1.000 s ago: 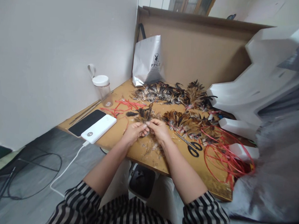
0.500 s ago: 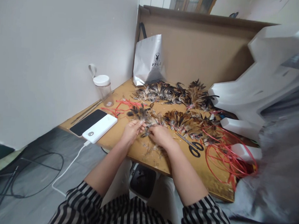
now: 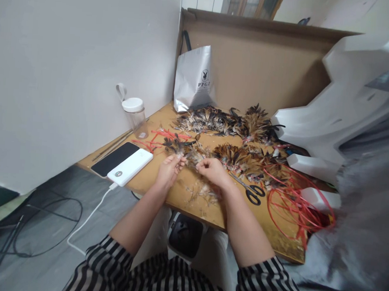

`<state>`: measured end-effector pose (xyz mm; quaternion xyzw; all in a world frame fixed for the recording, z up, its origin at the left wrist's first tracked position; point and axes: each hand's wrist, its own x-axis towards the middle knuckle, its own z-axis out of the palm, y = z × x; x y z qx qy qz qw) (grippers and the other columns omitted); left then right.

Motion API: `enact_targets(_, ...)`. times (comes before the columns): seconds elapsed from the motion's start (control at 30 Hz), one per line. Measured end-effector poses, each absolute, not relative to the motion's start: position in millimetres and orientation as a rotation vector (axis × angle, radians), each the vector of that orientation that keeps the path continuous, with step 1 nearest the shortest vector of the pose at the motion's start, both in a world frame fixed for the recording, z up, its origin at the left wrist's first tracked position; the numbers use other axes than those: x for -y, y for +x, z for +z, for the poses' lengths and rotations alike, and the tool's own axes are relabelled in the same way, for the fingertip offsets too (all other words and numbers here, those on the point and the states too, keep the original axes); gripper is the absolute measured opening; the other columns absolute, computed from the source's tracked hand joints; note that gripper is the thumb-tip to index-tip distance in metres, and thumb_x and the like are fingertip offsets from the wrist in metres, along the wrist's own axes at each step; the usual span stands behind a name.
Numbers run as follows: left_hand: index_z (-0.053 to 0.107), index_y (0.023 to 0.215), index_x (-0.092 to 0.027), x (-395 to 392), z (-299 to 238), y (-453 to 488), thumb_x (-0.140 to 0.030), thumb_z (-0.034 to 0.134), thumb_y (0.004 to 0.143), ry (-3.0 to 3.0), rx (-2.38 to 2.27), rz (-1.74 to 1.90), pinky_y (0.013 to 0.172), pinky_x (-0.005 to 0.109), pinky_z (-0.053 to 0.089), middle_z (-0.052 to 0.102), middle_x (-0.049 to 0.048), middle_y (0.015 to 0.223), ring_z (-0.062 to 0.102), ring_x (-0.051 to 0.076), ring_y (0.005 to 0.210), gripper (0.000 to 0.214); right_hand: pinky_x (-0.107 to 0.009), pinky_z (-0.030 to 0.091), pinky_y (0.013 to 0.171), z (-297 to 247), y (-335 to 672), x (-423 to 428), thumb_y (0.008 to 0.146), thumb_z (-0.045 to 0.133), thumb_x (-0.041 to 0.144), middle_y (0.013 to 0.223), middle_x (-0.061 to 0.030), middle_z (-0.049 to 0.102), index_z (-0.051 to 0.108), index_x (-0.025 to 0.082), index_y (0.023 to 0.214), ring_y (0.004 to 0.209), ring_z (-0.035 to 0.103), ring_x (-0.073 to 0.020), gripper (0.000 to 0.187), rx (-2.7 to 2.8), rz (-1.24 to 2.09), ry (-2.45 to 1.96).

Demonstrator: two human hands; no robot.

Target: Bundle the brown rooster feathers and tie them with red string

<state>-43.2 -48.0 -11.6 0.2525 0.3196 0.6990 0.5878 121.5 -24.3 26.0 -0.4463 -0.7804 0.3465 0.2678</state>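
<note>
Over the wooden table (image 3: 268, 231) my left hand (image 3: 169, 169) is closed on a small bunch of brown and black feathers (image 3: 178, 145), lifted a little above the top. A short way to its right, my right hand (image 3: 212, 170) pinches something thin that I cannot make out. Between and below the hands lie loose feather scraps (image 3: 202, 190). Just beyond my right hand a fan of brown feathers (image 3: 236, 157) rests on the table.
A black phone (image 3: 112, 159) and a white power bank (image 3: 130, 166) with a cable lie at the left. Black scissors (image 3: 252, 192) and a tangle of red cord (image 3: 293, 204) sit at the right. Further back are more feather bundles (image 3: 229, 121), a jar (image 3: 135, 115), a white bag (image 3: 193, 78) and white foam pieces (image 3: 327, 123).
My hands have drawn apart. The left hand has lifted the feather bunch slightly up and left, and the right hand has pulled a little to the right.
</note>
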Motion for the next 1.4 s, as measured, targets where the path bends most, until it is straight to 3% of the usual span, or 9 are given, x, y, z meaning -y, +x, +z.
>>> enact_targets(0.17, 0.063, 0.08, -0.009, 50, -12, -42, -0.019, 0.069, 0.066, 0.624, -0.746, 1.397, 0.045, 0.012, 0.04, 0.066, 0.0058, 0.069, 0.055, 0.004, 0.051, 0.018, -0.018, 0.018, 0.04, 26, 115, 23, 0.059, 0.067, 0.036, 0.045, 0.0072, 0.042, 0.059, 0.014, 0.069, 0.038, 0.025, -0.0026, 0.025, 1.341, 1.55, -0.99)
enact_targets(0.3, 0.063, 0.087, -0.009, 54, -12, -42, -0.016, 0.067, 0.068, 0.676, -0.689, 1.197, 0.047, 0.011, 0.043, 0.067, 0.0069, 0.074, 0.057, 0.005, 0.054, 0.02, -0.017, 0.013, 0.039, 23, 103, 27, 0.055, 0.071, 0.033, 0.046, 0.0066, 0.044, 0.059, 0.014, 0.069, 0.038, 0.026, -0.0018, 0.027, 1.159, 1.719, -0.853)
enact_targets(0.57, 0.063, 0.083, -0.009, 54, -12, -44, -0.014, 0.065, 0.07, 0.628, -0.615, 1.146, 0.044, 0.01, 0.043, 0.066, 0.0062, 0.07, 0.055, 0.004, 0.05, 0.014, -0.017, 0.019, 0.04, 18, 94, 30, 0.054, 0.072, 0.034, 0.053, 0.0038, 0.054, 0.058, 0.015, 0.068, 0.041, 0.037, -0.0034, 0.027, 1.173, 1.687, -0.859)
enact_targets(0.9, 0.062, 0.076, -0.009, 55, -13, -44, -0.016, 0.068, 0.066, 0.655, -0.621, 1.154, 0.042, 0.009, 0.04, 0.063, 0.0031, 0.064, 0.052, 0.002, 0.046, 0.013, -0.019, 0.019, 0.041, 17, 98, 28, 0.058, 0.069, 0.036, 0.049, 0.0046, 0.051, 0.059, 0.015, 0.068, 0.039, 0.032, -0.0036, 0.026, 1.327, 1.604, -0.844)
enact_targets(1.13, 0.06, 0.068, -0.009, 58, -3, -37, -0.029, 0.07, 0.063, 0.808, -0.853, 1.285, 0.042, 0.013, 0.037, 0.061, 0.0032, 0.056, 0.05, 0.004, 0.044, 0.022, -0.019, 0.02, 0.039, 24, 99, 31, 0.059, 0.067, 0.044, 0.044, 0.0061, 0.044, 0.061, 0.014, 0.07, 0.038, 0.03, -0.0042, 0.032, 1.333, 1.487, -0.969)
enact_targets(1.4, 0.063, 0.066, -0.01, 58, -6, -34, -0.031, 0.069, 0.063, 0.914, -0.879, 1.295, 0.044, 0.016, 0.038, 0.062, 0.0049, 0.057, 0.05, 0.006, 0.045, 0.022, -0.02, 0.028, 0.043, 21, 93, 32, 0.053, 0.071, 0.038, 0.05, 0.0036, 0.053, 0.058, 0.015, 0.063, 0.044, 0.04, -0.006, 0.028, 1.28, 1.452, -0.995)
